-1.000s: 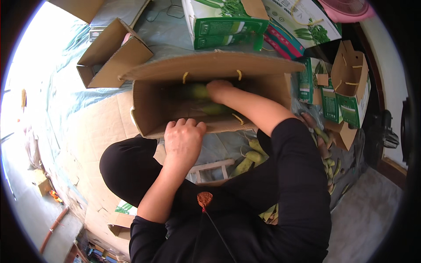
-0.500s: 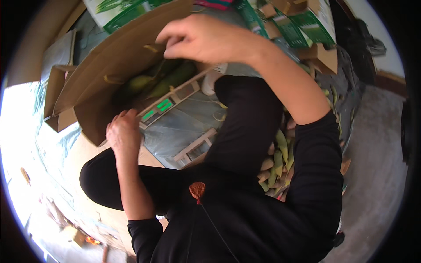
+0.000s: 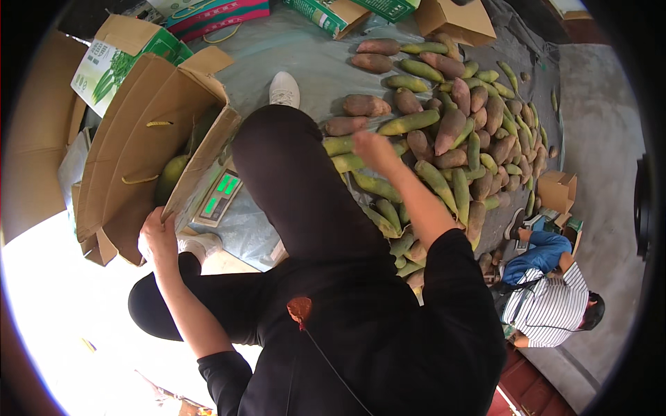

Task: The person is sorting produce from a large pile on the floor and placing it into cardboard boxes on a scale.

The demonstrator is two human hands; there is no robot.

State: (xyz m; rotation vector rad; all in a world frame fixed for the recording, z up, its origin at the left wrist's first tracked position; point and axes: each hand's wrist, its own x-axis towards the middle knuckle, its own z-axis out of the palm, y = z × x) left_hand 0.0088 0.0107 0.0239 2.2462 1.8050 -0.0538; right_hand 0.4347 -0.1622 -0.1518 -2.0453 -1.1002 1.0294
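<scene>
My left hand (image 3: 158, 239) is closed on the near edge of an open cardboard box (image 3: 149, 104), which holds a few long green radishes (image 3: 171, 177). The box stands by a digital scale (image 3: 218, 201) with a lit green display, and it hides part of the scale. My right hand (image 3: 377, 152) is over the left edge of a large pile of green radishes (image 3: 437, 184) and reddish-brown roots (image 3: 451, 130) that look like sweet potatoes. It is closest to a green radish (image 3: 347, 162); its fingers are blurred, so I cannot see whether they hold anything.
My bent knee (image 3: 277, 149) lies between box and pile. Printed green-and-white cartons (image 3: 111, 66) and a pink-and-teal box (image 3: 218, 17) stand at the far left. Another carton (image 3: 458, 21) is at the back. A person in a striped shirt (image 3: 544, 312) crouches at the lower right.
My right hand has moved from above the box to the pile on the right. My view has swung right, showing more of the pile and another person. My left hand stays at the box edge.
</scene>
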